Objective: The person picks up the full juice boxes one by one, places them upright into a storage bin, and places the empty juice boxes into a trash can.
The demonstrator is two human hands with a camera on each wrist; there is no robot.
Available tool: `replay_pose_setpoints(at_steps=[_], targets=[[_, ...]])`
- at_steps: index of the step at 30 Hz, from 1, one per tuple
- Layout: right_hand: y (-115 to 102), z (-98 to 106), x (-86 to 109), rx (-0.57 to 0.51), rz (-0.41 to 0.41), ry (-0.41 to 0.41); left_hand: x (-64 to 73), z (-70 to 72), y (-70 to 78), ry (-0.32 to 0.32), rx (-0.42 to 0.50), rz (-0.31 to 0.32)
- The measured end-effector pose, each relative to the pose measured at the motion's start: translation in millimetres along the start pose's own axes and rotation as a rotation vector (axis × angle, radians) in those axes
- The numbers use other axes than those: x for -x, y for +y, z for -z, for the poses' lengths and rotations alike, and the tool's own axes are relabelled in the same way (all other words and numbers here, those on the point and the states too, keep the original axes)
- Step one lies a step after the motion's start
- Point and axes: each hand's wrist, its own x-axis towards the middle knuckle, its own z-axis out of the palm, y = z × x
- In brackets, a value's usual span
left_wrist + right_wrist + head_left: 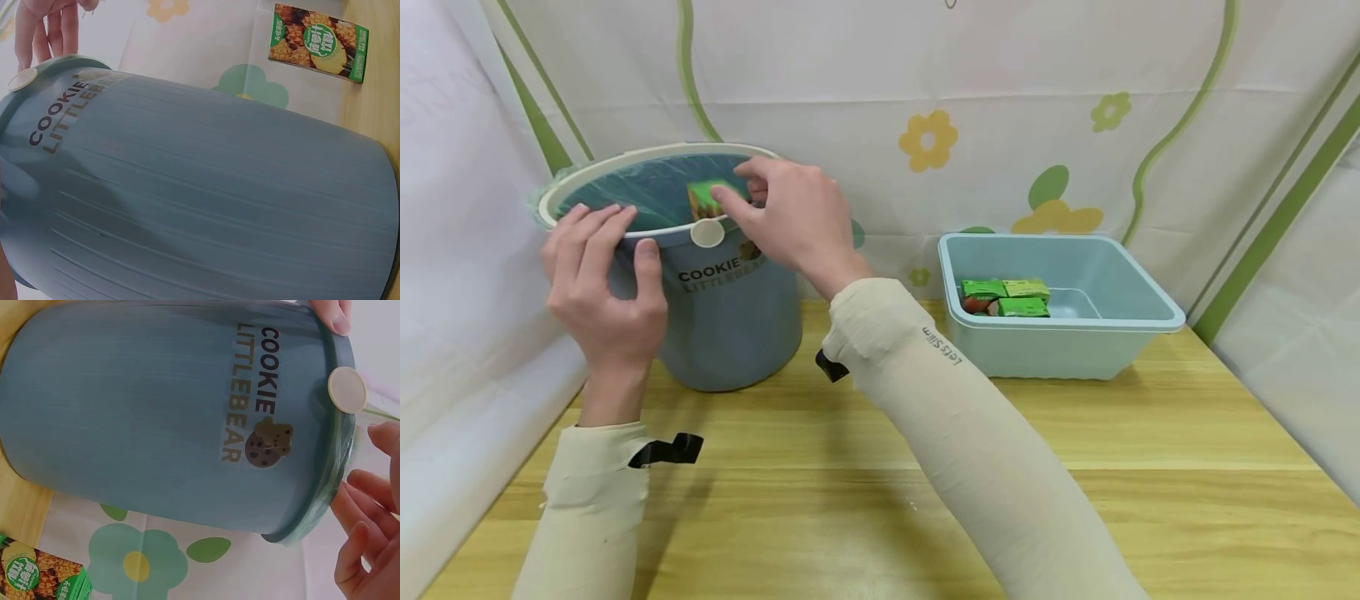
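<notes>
A blue trash bin (730, 325) with a pale rim and a "COOKIE LITTLEBEAR" print stands at the left, lined with a clear plastic bag. My left hand (610, 283) grips its near rim, fingers over the top and thumb outside. Over the rim's right side is my right hand (797, 212), thumb and fingers spread apart. A green juice box (706, 198) appears in the bin's mouth, just left of the right thumb; whether they touch I cannot tell. Behind the bin, a pineapple juice box (319, 44) shows in the left wrist view.
To the right, a light blue plastic basin (1045, 350) holds several green boxes (1022, 307) at its left end. Everything stands on a wooden table (820, 517). A white curtain (850, 67) with flower prints hangs behind.
</notes>
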Motion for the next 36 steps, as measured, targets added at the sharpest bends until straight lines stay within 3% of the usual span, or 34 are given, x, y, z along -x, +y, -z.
replay_pose_setpoints(at_steps=[9,17,23,26,29,36], targets=[[8.9,2.3,1.2,-0.087,0.013,-0.022,1.5,-3.2,-3.1,-0.010,0.001,0.006],[21.9,0.5,6.1,-0.304,0.097,-0.084,-1.3,1.6,-2.9,-0.013,0.000,0.015],[40.6,1.3,7.2,-0.563,0.133,-0.137,-1.9,3.9,2.8,0.018,0.008,0.010],[58.8,0.2,9.0,-0.632,0.102,-0.102,-1.3,2.8,5.5,0.033,0.016,0.004],[80.0,-2.2,12.9,-0.632,0.051,-0.062,-1.1,2.0,7.0,0.036,0.015,0.001],[124.9,-15.2,30.6,-0.617,-0.086,-0.077,0.2,0.9,7.5,0.022,0.003,0.005]])
